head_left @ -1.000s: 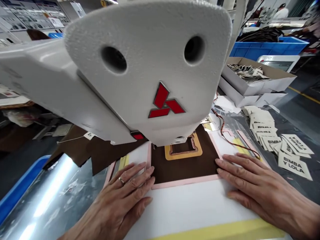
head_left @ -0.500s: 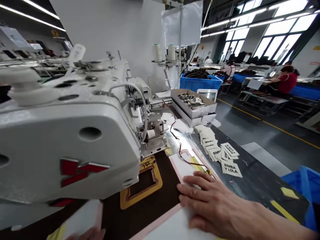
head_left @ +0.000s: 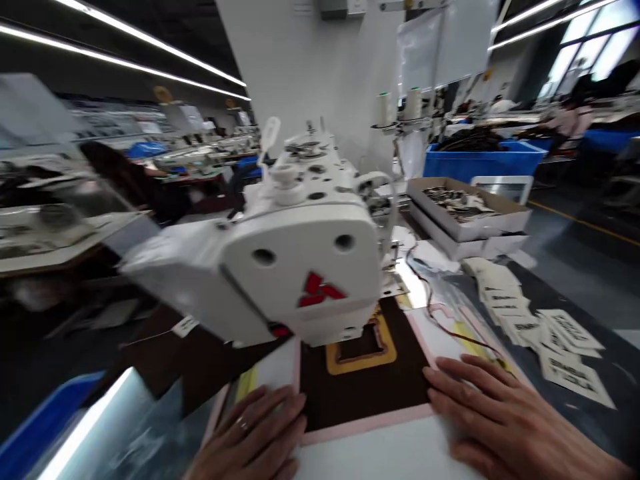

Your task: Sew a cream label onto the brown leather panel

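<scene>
My left hand [head_left: 255, 433], with a ring on one finger, lies flat on the left side of a white template [head_left: 375, 450] edged in pink. Across from it, my right hand [head_left: 495, 417] rests on the template's right side, fingers stretched out. Dark brown fabric [head_left: 345, 407] shows through the opening between the hands. On the fabric sits a yellow frame [head_left: 363, 365] with a rectangular hole, partly under the head of a white sewing machine [head_left: 305, 267]. A dark red cord [head_left: 430, 303] trails over the template near my right hand. The needle area is hidden behind the machine head.
Printed cloth labels [head_left: 575, 373] lie loosely piled on the dark table at right. Behind them are a cardboard box [head_left: 495, 223] of labels and a blue crate [head_left: 485, 160]. Thread cones [head_left: 384, 110] stand at the back. A blue bin [head_left: 60, 407] is at lower left.
The view has swung left, so the machine and table appear further right. My left hand, barely visible before, now shows flat on the template. My right hand stays flat on it.
</scene>
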A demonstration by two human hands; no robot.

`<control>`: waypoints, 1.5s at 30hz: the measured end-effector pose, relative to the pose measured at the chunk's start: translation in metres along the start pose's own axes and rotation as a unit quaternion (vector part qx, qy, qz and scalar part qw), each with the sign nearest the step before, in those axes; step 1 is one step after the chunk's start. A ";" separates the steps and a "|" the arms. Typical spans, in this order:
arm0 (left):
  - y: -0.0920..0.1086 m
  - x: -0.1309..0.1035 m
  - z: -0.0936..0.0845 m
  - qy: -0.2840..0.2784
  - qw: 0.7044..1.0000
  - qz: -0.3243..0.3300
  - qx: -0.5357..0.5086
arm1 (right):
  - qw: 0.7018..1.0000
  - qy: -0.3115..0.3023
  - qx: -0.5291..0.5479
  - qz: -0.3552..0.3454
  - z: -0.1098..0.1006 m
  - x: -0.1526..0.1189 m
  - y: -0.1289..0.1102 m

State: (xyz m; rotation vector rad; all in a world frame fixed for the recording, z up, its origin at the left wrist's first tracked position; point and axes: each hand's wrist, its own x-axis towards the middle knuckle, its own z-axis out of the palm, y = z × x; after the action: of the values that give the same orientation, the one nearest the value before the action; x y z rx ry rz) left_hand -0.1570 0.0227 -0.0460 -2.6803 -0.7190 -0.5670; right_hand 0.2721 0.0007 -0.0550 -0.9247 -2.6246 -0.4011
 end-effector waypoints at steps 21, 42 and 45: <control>0.018 0.008 -0.025 -0.111 0.993 -0.026 0.013 | 0.999 0.022 -0.018 -0.019 0.021 -0.016 0.002; 0.010 0.004 -0.008 -0.051 0.996 -0.052 -0.051 | 0.985 -0.070 0.123 0.100 -0.007 -0.003 -0.011; 0.010 -0.002 -0.001 -0.045 0.993 -0.071 -0.085 | 0.983 -0.066 0.127 0.113 -0.009 -0.001 -0.012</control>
State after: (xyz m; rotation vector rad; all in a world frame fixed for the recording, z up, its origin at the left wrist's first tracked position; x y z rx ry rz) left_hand -0.1532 0.0133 -0.0481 -2.8430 -0.9308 -0.5695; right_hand 0.2668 -0.0122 -0.0491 -1.1783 -2.5667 0.0521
